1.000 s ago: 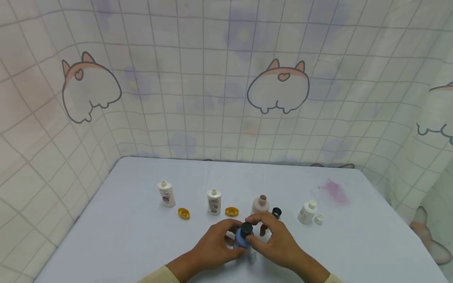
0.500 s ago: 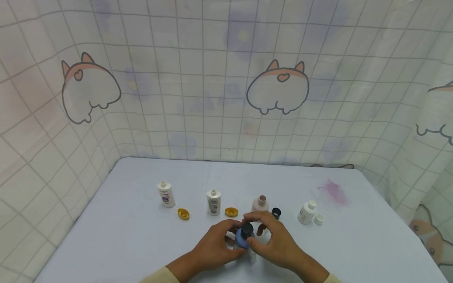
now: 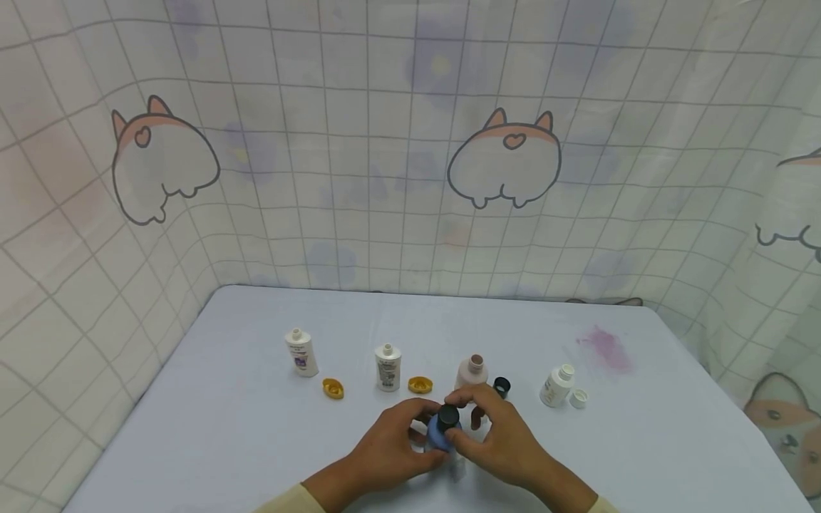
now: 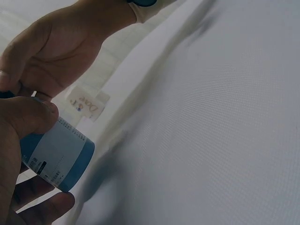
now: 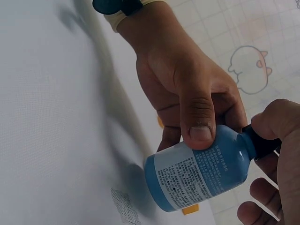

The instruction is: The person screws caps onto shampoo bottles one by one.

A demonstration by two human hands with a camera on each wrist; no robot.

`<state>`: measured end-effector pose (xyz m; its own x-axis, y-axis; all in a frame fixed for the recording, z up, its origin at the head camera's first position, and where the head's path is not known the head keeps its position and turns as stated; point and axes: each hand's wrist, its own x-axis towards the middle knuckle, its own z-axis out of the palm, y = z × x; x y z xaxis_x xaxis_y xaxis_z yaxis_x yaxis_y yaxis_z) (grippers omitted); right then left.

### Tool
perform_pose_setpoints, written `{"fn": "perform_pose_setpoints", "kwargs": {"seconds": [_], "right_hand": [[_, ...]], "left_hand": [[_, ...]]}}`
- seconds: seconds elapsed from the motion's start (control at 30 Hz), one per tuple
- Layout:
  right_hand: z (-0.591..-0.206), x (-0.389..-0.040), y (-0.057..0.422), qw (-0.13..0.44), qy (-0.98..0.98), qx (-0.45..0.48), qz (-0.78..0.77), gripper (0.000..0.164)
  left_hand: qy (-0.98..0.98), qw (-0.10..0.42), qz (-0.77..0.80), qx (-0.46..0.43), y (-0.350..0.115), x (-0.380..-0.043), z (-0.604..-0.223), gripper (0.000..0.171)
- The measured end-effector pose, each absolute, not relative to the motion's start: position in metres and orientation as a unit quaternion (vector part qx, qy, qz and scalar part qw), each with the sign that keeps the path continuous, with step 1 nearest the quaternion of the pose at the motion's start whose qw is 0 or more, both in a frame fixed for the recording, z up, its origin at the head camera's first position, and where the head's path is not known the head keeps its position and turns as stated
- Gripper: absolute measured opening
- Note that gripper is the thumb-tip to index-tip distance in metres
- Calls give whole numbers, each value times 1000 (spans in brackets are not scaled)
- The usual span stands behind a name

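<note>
A blue bottle (image 5: 224, 164) with a pale printed label is held in my left hand (image 3: 390, 443), thumb on one side and fingers on the other. It hangs tilted just above the table in the right wrist view. On its neck sits a black cap (image 3: 447, 417), which my right hand (image 3: 509, 443) pinches between thumb and fingers. Behind the right hand stands an uncapped pinkish bottle (image 3: 472, 372), partly hidden by the fingers, with a loose black cap (image 3: 502, 386) beside it.
Two uncapped white bottles, one at left (image 3: 301, 353) and one nearer the middle (image 3: 388, 368), stand beside yellow caps (image 3: 333, 387). At right, a small white bottle (image 3: 556, 385) stands by its white cap (image 3: 578, 398). A patterned curtain (image 3: 385, 178) encloses the white table (image 3: 212, 427).
My right fingers shift slightly on the black cap, to the left and back again. The left hand and the blue bottle stay almost in place.
</note>
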<state>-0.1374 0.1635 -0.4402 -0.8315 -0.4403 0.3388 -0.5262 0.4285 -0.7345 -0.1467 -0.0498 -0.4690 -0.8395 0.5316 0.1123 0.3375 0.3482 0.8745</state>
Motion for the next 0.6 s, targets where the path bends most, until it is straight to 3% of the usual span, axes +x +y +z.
{"fn": "perform_pose_setpoints", "kwargs": {"seconds": [0.23, 0.6], "right_hand": [[-440, -138, 163, 18, -858, 239, 455, 44], [-434, -134, 161, 45, -828, 321, 458, 48]], "left_hand": [[815, 86, 502, 276, -50, -146, -469, 51], [815, 92, 505, 270, -51, -146, -471, 55]]}}
